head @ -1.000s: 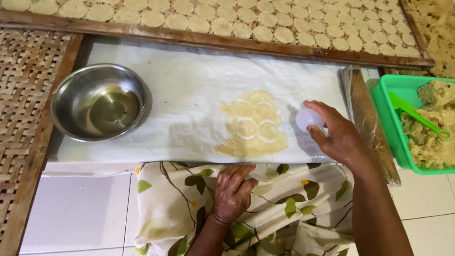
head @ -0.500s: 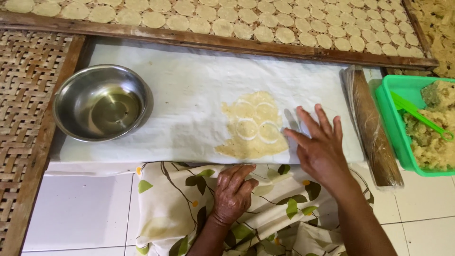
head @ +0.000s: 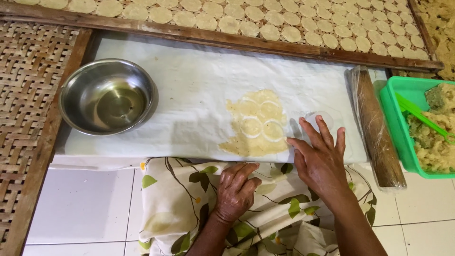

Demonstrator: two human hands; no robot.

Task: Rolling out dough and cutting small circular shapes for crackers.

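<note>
The right hand (head: pixel 322 163) lies flat, fingers spread, gripping nothing, on the white plastic-covered board (head: pixel 189 90), its fingertips just right of the flattened sheet of pale yellow dough (head: pixel 256 124) scored with round cuts; a small clear round cutter (head: pixel 322 118) sits just beyond the fingers; the left hand (head: pixel 237 189) rests loosely curled on the leaf-patterned cloth (head: pixel 170 204) at the near edge, holding nothing; a steel bowl (head: pixel 108 96) stands far left; a wrapped wooden rolling pin (head: pixel 377 128) and a green plastic tub (head: pixel 403 128) lie right.
</note>
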